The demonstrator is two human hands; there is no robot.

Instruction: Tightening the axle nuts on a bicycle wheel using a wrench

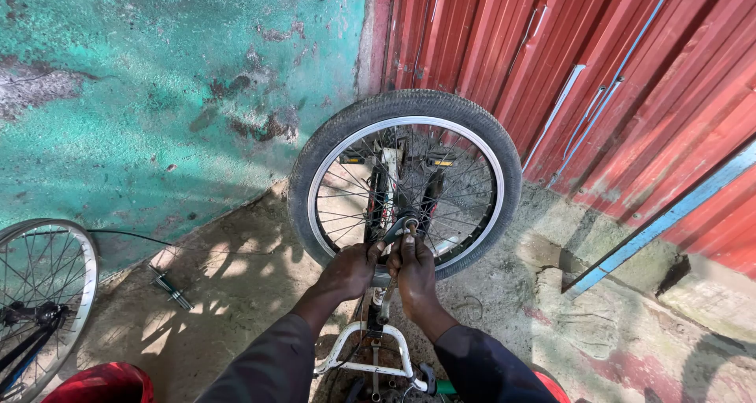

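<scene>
**Bicycle wheel held at the hub**

The bicycle wheel (405,184) stands upright on the concrete floor (236,293), stiff and fairly light, best gripped by its tyre. At its hub (409,220), left hand (350,271) and right hand (413,273) fingers clench a small tool.

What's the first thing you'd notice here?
The big bicycle wheel standing upright in the middle, with the left hand and right hand gripping at its hub. Behind it are a peeling green wall and a red metal door.
</scene>
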